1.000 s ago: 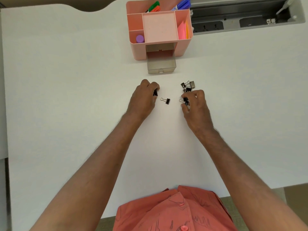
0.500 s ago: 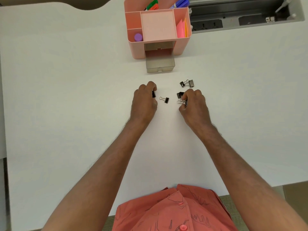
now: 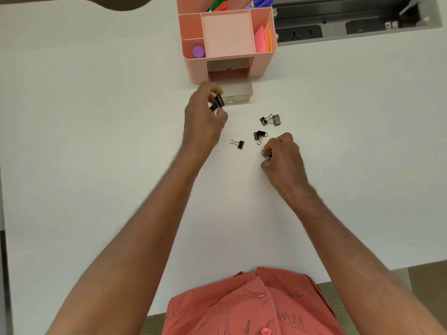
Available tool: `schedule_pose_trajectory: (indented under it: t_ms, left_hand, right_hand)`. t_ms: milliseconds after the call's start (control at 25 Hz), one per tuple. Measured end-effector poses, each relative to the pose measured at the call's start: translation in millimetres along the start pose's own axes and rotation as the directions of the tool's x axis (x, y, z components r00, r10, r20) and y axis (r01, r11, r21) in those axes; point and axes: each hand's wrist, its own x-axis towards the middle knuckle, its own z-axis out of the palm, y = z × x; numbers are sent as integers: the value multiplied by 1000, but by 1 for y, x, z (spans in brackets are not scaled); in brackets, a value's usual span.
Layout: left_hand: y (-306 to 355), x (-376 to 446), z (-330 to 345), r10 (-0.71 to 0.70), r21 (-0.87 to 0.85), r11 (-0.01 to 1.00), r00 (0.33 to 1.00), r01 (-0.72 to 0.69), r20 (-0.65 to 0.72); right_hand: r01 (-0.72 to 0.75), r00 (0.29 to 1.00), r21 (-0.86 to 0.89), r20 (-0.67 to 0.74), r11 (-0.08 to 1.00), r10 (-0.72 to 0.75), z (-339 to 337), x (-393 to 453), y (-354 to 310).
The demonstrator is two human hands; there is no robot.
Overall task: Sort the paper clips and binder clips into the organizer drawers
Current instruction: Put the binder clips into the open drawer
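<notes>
Left hand (image 3: pixel 204 117) pinches a few black binder clips (image 3: pixel 217 104), held just at the left front corner of the open drawer (image 3: pixel 238 93) of the pink organizer (image 3: pixel 227 42). Right hand (image 3: pixel 283 157) is curled around another clip (image 3: pixel 266 153) low over the white table (image 3: pixel 96 141). Loose clips on the table between the hands: a single (image 3: pixel 238 143), a pair (image 3: pixel 260 136), another pair (image 3: pixel 271 119).

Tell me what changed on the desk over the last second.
The left hand carried its binder clips forward to the open drawer. The right hand lifted one clip from the cluster. The lone clip, far pair and organizer stayed put.
</notes>
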Motion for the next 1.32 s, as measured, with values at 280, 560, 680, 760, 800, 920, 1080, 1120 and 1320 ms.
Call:
schedule_pose_trajectory:
  t_ms: [280, 560, 680, 760, 800, 920, 1080, 1120, 1320]
  left_hand:
    - [-3, 55, 19, 217, 387, 891, 971, -237, 95]
    - [0, 57, 24, 210, 594, 763, 967, -253, 142]
    - [2, 34, 22, 287, 546, 795, 957, -266, 48]
    - [-3, 7, 26, 316, 460, 841, 949, -285, 9]
    - [-9, -7, 29, 297, 398, 872, 954, -286, 35]
    - [-29, -46, 37, 155, 290, 933, 966, -211, 205]
    - [-39, -61, 44, 128, 399, 882, 943, -250, 306]
    - [-38, -59, 45, 134, 412, 874, 943, -257, 305]
    - [-39, -51, 42, 106, 411, 881, 945, -234, 310]
  right_hand:
    - [39, 999, 0, -29, 999, -39, 4, -6, 2]
    - [56, 997, 76, -50, 996, -52, 4, -15, 7]
    - [52, 998, 65, -32, 997, -50, 2, -13, 5]
    - [60, 998, 61, -14, 996, -60, 1, -10, 5]
    - [50, 999, 75, -5, 996, -50, 0, -8, 5]
    - [-27, 999, 179, 26, 983, 23, -10, 2, 1]
    - [-47, 999, 340, 12, 939, 46, -44, 25, -25]
    - [-27, 999, 366, -14, 930, 34, -53, 33, -35]
    - [234, 965, 239, -172, 943, -195, -68, 92, -90]
